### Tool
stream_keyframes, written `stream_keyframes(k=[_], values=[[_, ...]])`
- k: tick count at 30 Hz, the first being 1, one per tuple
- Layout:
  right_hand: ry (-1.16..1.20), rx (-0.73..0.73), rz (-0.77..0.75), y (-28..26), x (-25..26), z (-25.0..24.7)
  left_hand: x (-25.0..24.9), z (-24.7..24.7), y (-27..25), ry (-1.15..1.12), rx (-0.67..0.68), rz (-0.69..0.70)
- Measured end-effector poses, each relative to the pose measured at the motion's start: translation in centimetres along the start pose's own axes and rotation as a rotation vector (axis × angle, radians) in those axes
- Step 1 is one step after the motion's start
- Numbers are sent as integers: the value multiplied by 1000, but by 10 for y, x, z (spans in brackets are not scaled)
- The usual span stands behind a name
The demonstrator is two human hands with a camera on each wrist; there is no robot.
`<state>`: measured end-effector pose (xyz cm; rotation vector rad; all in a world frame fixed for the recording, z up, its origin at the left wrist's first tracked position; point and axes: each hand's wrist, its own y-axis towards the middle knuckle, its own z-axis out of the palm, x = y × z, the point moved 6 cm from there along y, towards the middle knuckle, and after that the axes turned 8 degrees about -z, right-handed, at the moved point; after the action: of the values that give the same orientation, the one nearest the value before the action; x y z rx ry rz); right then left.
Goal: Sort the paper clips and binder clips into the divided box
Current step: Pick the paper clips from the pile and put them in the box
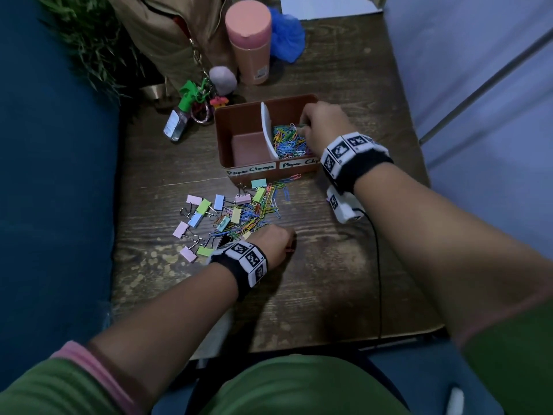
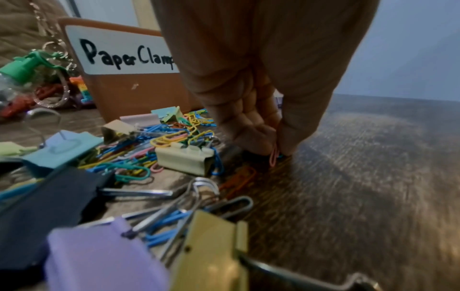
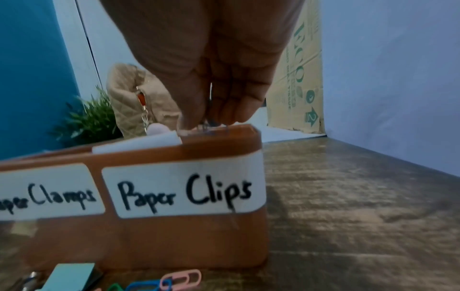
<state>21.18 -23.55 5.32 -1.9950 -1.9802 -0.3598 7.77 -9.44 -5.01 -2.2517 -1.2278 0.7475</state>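
Observation:
The brown divided box (image 1: 222, 139) stands mid-table, labelled "Paper Clamps" on the left and "Paper Clips" on the right (image 3: 184, 193). Its left compartment (image 1: 248, 148) holds nothing; the right one holds many coloured paper clips (image 1: 288, 142). My right hand (image 1: 303, 124) hovers over the right compartment, fingertips (image 3: 191, 120) pinching a few thin paper clips at the rim. Pastel binder clips (image 1: 203, 206) and loose paper clips (image 1: 254, 215) lie mixed in front of the box. At the pile's near right edge my left hand (image 1: 291, 244) pinches a pink paper clip (image 2: 273, 158) against the table.
A pink bottle (image 1: 250, 40), a sanitizer bottle with key rings (image 1: 176, 124), a beige bag (image 1: 173, 31) and a blue plastic bag (image 1: 287, 34) crowd the table's far side. A white device with a black cable (image 1: 344, 206) lies right of the box. A blue sofa (image 1: 54, 175) borders the left.

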Motion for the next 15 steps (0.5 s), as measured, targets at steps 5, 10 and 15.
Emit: stream_keyframes(k=[5,10,15], values=[[112,-78,13,-15,-6,7,2,0,-2,-65,-20,-59],[251,-347,-95,-81,-19,0,1,3,-3,-24,8,-71],[280,-217,9,-156,-54,36,5,-37,-5,-182,-87,-72]])
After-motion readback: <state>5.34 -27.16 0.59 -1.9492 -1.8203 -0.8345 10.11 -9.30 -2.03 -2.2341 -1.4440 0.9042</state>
